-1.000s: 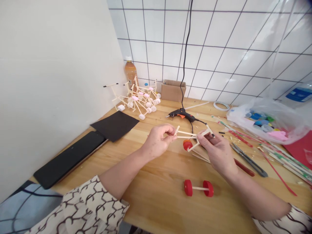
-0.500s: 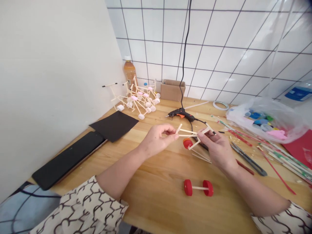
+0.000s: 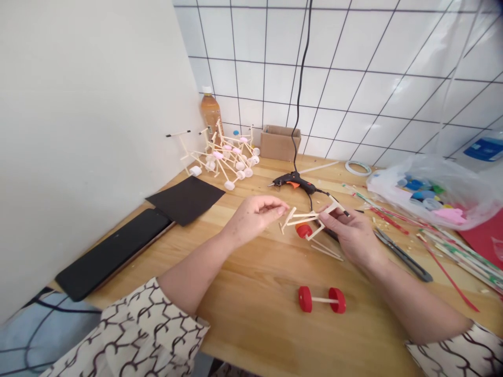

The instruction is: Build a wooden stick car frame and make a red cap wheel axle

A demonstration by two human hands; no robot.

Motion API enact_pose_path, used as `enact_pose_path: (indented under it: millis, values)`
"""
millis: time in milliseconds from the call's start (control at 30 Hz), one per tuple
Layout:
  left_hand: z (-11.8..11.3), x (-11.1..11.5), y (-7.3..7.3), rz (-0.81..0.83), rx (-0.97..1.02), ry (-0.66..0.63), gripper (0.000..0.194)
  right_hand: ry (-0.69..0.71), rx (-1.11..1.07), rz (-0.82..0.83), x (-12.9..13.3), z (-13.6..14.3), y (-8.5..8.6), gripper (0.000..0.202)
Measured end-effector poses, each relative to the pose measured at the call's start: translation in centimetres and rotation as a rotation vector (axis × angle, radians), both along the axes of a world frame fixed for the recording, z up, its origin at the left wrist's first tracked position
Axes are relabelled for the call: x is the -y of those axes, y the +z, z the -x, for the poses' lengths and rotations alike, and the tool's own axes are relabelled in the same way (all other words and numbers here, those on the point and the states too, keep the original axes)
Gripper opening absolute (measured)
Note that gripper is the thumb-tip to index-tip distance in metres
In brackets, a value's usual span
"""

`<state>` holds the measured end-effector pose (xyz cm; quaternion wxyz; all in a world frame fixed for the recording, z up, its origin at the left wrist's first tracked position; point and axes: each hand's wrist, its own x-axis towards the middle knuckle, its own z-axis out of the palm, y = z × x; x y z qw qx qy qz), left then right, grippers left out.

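My right hand (image 3: pixel 357 235) grips a small frame of pale wooden sticks (image 3: pixel 302 218), with a crossbar tipped in black at its near-hand end. The frame's other end points left and has short crosspieces. Just left of that end, my left hand (image 3: pixel 255 217) is held in a pinch, its thumb and finger tips together; whether anything tiny is between them I cannot make out. Behind and below the frame are red and orange bottle caps (image 3: pixel 303 230). Nearer me on the wooden table lies a pair of red wheels (image 3: pixel 305 299) joined by a pale stick axle.
A black glue gun (image 3: pixel 294 182) lies beyond my hands. Stick models with white wheels (image 3: pixel 230 157) stand at the back left, by a drink bottle (image 3: pixel 211 110). A utility knife (image 3: pixel 404 255), a bag of caps (image 3: pixel 432 191) and strips lie right. A phone (image 3: pixel 113 251) lies left.
My left hand has let go of the left end of the stick frame and moved slightly off it. The right hand still holds the frame, and its crosspieces now show.
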<state>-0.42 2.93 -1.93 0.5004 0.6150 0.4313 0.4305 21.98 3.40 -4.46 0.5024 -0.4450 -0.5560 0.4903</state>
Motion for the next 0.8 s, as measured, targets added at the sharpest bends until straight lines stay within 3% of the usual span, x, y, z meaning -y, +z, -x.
enact_pose_path:
  millis: [400,800]
  values:
    - [-0.3,0.4,0.5,0.142,0.061,-0.251,0.013,0.111,0.134,0.059,-0.3,1.8,1.8,0.027]
    - [-1.0,0.4,-0.8,0.193,0.088,-0.226,0.018,0.2,0.147,0.017,-1.4,3.1,1.7,0.02]
